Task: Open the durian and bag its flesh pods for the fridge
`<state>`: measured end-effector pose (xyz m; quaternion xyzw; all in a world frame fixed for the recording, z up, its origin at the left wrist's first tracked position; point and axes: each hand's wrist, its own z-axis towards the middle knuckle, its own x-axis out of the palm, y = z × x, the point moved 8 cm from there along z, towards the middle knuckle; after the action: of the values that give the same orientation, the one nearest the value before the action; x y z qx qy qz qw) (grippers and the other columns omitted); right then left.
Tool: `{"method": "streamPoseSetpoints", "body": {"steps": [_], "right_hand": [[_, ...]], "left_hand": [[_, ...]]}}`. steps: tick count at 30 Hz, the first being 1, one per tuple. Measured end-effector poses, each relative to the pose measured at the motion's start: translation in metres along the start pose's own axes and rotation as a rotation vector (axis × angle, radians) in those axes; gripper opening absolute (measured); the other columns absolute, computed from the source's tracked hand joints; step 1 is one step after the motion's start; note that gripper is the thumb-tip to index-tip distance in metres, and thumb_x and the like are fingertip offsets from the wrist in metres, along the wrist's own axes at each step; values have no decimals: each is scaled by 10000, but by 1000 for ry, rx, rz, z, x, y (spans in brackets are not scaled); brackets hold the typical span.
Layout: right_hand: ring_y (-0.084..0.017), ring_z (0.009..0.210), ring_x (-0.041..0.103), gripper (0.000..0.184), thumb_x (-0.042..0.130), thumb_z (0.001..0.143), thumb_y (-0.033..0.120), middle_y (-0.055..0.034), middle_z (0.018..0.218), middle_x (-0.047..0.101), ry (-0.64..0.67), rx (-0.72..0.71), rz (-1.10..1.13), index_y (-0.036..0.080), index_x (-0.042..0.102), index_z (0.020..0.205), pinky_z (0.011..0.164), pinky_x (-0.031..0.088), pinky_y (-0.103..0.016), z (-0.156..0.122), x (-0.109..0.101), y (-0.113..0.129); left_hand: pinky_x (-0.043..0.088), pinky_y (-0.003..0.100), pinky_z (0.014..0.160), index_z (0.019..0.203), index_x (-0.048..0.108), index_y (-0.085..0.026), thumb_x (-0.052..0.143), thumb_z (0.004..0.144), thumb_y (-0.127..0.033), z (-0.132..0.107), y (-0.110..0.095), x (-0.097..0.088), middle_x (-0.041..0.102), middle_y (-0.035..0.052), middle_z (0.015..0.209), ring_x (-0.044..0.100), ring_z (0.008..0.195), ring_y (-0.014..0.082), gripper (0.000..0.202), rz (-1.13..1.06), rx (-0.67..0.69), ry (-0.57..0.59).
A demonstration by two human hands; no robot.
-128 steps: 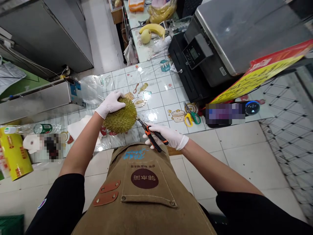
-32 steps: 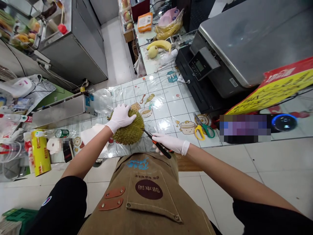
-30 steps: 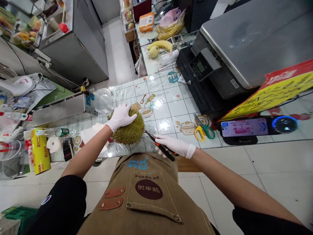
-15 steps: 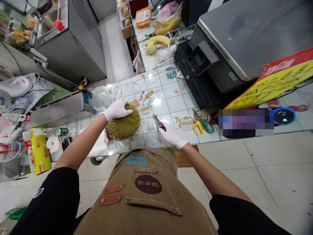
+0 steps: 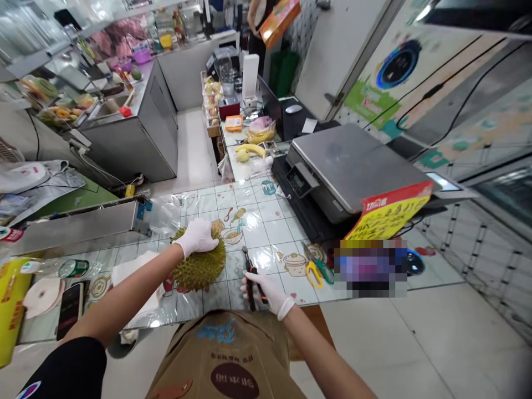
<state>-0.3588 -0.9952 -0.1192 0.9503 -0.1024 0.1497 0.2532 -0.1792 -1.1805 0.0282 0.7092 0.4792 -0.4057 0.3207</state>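
Observation:
A green spiky durian (image 5: 198,263) sits on the plastic-covered counter (image 5: 266,221), and my left hand (image 5: 198,237) in a white glove presses on its top. My right hand (image 5: 266,291), also gloved, grips orange-and-black handled shears (image 5: 250,280) with their tip pointing away from me. The tip stands apart from the durian, a short way to its right. A white paper sheet (image 5: 135,277) lies under my left forearm, beside the durian.
Green-and-yellow scissors (image 5: 315,271) lie to the right, near a black-based steel scale (image 5: 349,166) with a yellow-and-red sign (image 5: 386,213). A phone (image 5: 70,310), paper roll (image 5: 44,296) and plastic bottle (image 5: 54,269) lie at left. A person (image 5: 257,25) stands far back, holding an orange box (image 5: 279,22).
The view has tilted up and shows more of the shop. My right hand has drawn the shears back from the durian and turned them upright. My left hand stays on the durian.

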Motion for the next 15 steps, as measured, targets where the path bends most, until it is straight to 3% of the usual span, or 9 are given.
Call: {"method": "streamPoseSetpoints", "body": {"steps": [4, 9, 15], "right_hand": [[-153, 604, 717, 103, 675, 1021, 269, -19, 753, 717, -44, 18, 154, 174, 646, 995, 644, 617, -267, 14, 32, -8], [-165, 545, 693, 135, 669, 1032, 262, -8, 680, 685, -59, -3, 190, 158, 641, 951, 504, 544, -245, 23, 72, -15], [-130, 484, 627, 147, 680, 1023, 242, 17, 633, 660, -63, -84, 251, 162, 648, 904, 506, 535, -228, 25, 88, -6]], "left_hand": [[607, 411, 947, 1222, 780, -113, 646, 875, -579, 1, 3, 3, 772, 246, 1236, 759, 1176, 393, 596, -62, -6, 17], [617, 406, 947, 1239, 791, -111, 690, 829, -511, 2, 4, 4, 787, 250, 1270, 770, 1186, 396, 581, -98, -12, 40], [631, 392, 886, 1141, 840, -129, 712, 789, -413, 4, 1, 2, 822, 247, 1182, 800, 1116, 400, 469, -117, -13, 59]]}}
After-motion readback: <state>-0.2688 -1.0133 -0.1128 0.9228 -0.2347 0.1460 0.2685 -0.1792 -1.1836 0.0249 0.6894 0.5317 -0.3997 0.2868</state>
